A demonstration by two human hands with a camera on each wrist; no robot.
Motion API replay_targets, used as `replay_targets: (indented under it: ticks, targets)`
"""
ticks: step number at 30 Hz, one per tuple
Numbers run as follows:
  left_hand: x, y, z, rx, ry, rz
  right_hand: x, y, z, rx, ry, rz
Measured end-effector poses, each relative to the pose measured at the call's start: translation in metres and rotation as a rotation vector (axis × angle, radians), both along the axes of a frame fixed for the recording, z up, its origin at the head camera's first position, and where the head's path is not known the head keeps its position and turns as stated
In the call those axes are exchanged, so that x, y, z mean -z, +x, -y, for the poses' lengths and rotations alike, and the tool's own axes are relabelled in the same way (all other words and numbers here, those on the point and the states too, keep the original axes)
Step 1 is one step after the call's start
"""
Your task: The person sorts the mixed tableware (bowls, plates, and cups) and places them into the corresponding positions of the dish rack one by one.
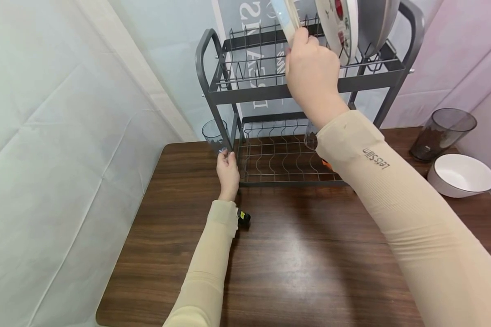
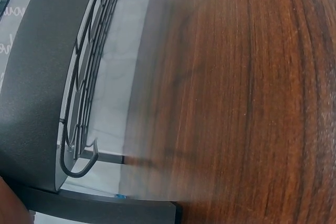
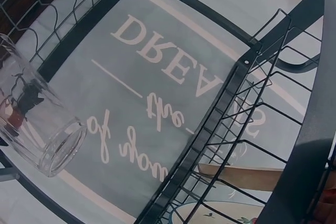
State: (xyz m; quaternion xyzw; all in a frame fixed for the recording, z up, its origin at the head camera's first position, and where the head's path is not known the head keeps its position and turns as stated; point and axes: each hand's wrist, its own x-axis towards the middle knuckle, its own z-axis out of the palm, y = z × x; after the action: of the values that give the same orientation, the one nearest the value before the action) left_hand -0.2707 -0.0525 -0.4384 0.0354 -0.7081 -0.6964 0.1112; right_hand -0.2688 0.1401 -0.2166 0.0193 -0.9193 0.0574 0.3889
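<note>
My left hand [image 1: 228, 175] grips the lower front left post of a dark grey two-tier dish rack [image 1: 253, 94]. Only a bit of that hand shows at the lower left corner of the left wrist view. Up at the top tier, my right hand [image 1: 314, 75] pinches a thin, flat board-like piece [image 1: 285, 20] with a pale blue face and tan edge, which stands on edge among the wires. Right of it, a plate with a red and green pattern [image 1: 338, 25] and a grey plate [image 1: 376, 25] stand upright in the top tier.
On the lower tier is a clear glass [image 3: 44, 124], partly hidden by my right arm in the head view. Another glass [image 1: 213, 132] stands behind the left post. At the right are a dark tinted glass [image 1: 442, 134] and a white bowl [image 1: 461, 175] on the wooden table [image 1: 294, 263].
</note>
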Motion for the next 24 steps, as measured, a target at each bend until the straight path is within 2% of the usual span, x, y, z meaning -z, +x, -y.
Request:
replay_targets:
  ticks: [4,8,11,14,18,24]
  targets:
    - [0.001,0.000,0.000,0.002,0.002,-0.001,-0.001,0.002,0.002,-0.013,-0.035,0.032]
    - [0.017,-0.010,0.003,-0.019,-0.002,-0.010,0.000,0.006,0.004,-0.024,-0.044,0.047]
    - [0.024,-0.016,0.005,-0.018,0.012,-0.002,0.002,0.008,0.006,-0.024,-0.043,0.041]
    - [0.014,-0.009,0.005,-0.002,0.013,0.008,0.004,0.009,0.007,-0.029,-0.052,0.035]
    - [0.004,-0.003,0.004,-0.011,-0.025,-0.008,0.005,0.012,0.009,-0.047,-0.078,0.042]
    - [0.004,-0.002,0.003,-0.023,-0.040,-0.023,0.008,0.024,0.009,-0.068,-0.090,0.032]
